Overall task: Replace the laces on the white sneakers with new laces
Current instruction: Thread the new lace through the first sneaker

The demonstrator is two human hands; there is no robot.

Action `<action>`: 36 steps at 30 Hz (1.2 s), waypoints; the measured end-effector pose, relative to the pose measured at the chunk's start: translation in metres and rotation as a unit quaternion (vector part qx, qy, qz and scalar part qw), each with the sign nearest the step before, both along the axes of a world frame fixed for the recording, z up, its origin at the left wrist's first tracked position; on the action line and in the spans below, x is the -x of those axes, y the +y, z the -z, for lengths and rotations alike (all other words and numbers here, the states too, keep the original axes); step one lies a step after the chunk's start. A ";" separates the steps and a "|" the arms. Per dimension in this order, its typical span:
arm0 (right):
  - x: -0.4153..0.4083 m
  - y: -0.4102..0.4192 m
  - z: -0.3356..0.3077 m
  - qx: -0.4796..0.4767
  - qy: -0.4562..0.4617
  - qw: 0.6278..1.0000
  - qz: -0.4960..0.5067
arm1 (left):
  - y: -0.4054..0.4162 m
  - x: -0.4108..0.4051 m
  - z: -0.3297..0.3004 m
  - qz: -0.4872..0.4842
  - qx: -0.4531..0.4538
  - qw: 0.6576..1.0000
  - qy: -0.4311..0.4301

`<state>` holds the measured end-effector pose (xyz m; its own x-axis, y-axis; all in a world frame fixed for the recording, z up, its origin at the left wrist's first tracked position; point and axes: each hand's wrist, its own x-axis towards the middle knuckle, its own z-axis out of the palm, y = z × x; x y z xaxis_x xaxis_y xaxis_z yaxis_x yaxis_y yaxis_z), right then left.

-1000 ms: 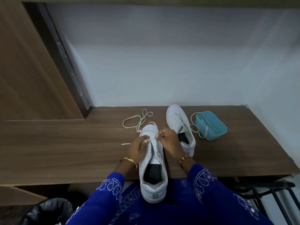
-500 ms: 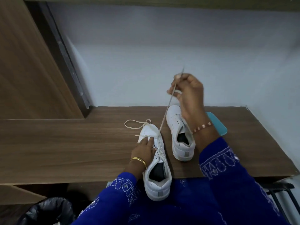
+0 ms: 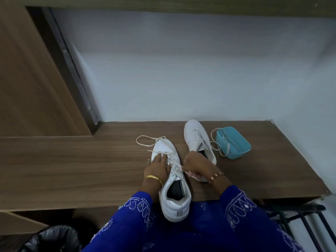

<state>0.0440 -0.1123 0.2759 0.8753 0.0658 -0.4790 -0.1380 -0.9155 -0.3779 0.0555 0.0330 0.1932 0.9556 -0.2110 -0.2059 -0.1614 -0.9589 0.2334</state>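
The near sneaker (image 3: 171, 180) lies on the desk (image 3: 76, 166), heel past the front edge. The left hand (image 3: 157, 165) rests flat on its left side, fingers straight. The right hand (image 3: 197, 165) has its fingers curled, pinching the lace (image 3: 175, 165) beside the eyelets; the pinch itself is hard to make out. Farther back, the second sneaker (image 3: 196, 138) is partly hidden behind that hand. Just beside it sits a blue tub (image 3: 234, 145) with another lace (image 3: 214, 142) draped over it.
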 end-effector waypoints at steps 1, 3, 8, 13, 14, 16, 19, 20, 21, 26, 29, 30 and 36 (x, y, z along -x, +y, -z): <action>-0.001 0.004 0.007 0.032 -0.034 0.999 -0.011 | 0.001 -0.001 -0.001 0.001 0.005 1.000 0.002; -0.001 0.013 0.013 0.039 -0.124 0.992 -0.007 | 0.002 -0.002 -0.003 0.007 0.020 1.000 0.009; -0.002 0.033 0.034 0.037 -0.224 0.974 0.008 | 0.011 0.000 0.005 0.031 0.074 0.997 0.001; -0.010 0.033 0.040 0.001 -0.239 0.971 0.013 | 0.016 -0.001 0.011 0.032 0.076 0.996 0.024; -0.012 0.032 0.032 -0.028 -0.225 0.974 0.018 | 0.015 0.000 0.012 0.031 0.073 0.997 0.023; -0.016 0.027 0.011 -0.108 -0.203 0.972 0.056 | 0.013 -0.001 0.012 0.032 0.054 0.998 0.019; -0.012 0.019 -0.031 -0.278 -0.194 0.933 0.119 | 0.013 -0.009 0.011 0.027 0.039 0.998 0.029; -0.010 0.017 -0.046 -0.348 -0.196 0.908 0.127 | 0.012 -0.013 0.010 0.024 0.038 0.998 0.034; -0.009 0.016 -0.060 -0.414 -0.196 0.879 0.128 | 0.012 -0.017 0.009 0.018 0.041 0.998 0.039; -0.016 0.011 -0.087 -0.609 -0.190 0.755 0.154 | 0.014 -0.028 0.007 0.007 0.053 0.997 0.052; -0.011 0.008 -0.078 -0.683 -0.140 0.696 0.171 | 0.015 -0.027 0.009 0.009 0.047 0.998 0.048; -0.009 0.006 -0.077 -0.705 -0.123 0.678 0.170 | 0.015 -0.028 0.010 0.008 0.049 0.998 0.048; -0.006 -0.007 -0.088 -0.678 -0.126 0.717 0.106 | 0.015 -0.030 0.012 0.007 0.063 0.997 0.054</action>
<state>0.0496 -0.1192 0.3638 0.9819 0.1741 0.0743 0.0094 0.3472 -0.9378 0.0853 0.0483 0.1807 0.9258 -0.2547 -0.2793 -0.1419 -0.9190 0.3678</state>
